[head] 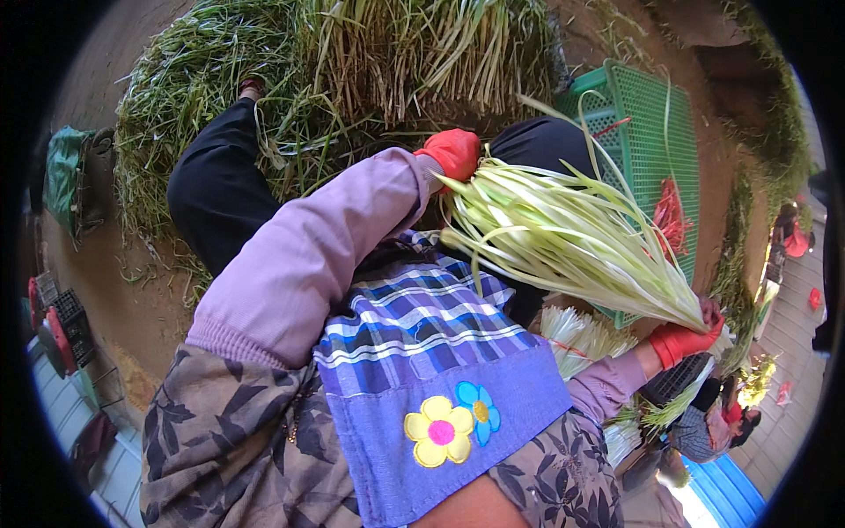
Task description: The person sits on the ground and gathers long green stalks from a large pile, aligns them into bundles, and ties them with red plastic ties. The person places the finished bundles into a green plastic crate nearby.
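Note:
A long bundle of pale yellow-green leafy stalks (561, 231) lies slantwise over my lap. My right hand (686, 340), in a red glove with bare fingertips, grips its narrow, gathered end on the right. The leaves fan out towards my left hand (454, 155), also red-gloved, which is curled against the bundle's wide end. Its fingers are turned away and hidden, so their hold is unclear. Beneath my right forearm lies a bunch of white stalks (584, 336) with a red tie around it.
A large heap of green stalks (204, 79) rises before my legs. Beyond my right knee stands a green plastic crate (653, 132), with red ties (670, 214) hanging on it. Another person (709, 429) is at the lower right, near a dark crate (676, 379).

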### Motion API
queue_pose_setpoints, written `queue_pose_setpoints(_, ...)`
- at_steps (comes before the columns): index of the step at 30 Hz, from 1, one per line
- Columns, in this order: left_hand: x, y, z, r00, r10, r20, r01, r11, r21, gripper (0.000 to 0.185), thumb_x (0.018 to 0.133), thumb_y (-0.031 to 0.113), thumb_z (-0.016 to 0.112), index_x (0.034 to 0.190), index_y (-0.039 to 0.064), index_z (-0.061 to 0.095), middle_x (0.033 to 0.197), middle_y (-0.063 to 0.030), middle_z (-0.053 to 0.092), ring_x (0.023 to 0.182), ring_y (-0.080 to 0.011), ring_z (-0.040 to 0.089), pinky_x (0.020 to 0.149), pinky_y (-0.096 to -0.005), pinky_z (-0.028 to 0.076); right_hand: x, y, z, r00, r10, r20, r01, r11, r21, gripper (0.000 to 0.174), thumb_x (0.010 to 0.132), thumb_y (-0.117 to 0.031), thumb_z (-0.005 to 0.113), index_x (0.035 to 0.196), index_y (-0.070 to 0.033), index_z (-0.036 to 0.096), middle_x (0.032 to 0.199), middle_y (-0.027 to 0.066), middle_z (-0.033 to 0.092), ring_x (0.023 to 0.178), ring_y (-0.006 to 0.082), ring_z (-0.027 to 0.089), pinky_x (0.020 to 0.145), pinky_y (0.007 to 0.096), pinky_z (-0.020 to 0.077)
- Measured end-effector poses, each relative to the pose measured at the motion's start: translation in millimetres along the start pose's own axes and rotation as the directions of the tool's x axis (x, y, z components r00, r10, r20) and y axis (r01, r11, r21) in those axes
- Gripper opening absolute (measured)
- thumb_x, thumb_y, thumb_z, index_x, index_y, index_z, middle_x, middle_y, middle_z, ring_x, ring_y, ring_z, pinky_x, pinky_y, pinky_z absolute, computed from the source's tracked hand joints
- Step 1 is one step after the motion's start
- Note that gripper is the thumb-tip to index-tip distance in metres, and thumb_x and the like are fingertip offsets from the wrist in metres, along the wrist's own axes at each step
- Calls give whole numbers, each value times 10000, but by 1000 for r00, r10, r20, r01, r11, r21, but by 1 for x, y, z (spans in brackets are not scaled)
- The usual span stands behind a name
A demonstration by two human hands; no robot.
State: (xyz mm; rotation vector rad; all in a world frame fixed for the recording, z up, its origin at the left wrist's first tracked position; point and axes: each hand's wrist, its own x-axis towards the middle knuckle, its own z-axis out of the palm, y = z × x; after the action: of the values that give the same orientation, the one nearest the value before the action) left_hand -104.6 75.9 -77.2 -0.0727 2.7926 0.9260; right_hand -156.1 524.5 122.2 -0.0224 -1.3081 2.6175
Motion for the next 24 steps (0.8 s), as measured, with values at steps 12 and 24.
queue_pose_setpoints(12,-90,-112,-13,925,-111,364,122,992,-7,482,808,418,644,1146,78,594,1029,-193,636,941,-348,615,849,-389,493,-15,65,-73,958,21,-286,-122,932,-341,194,868,-199,451,702,-108,493,672,21,504,647,160,506,711,295,436)
queue_pose_setpoints(24,-127,39,-147,501,460,-733,-341,884,321,434,817,192,678,1233,128,571,1158,-92,631,1057,-258,599,905,-359,460,-20,97,-151,973,124,-196,-146,984,-98,156,847,-198,467,792,-91,566,826,62,577,825,207,566,821,379,446)
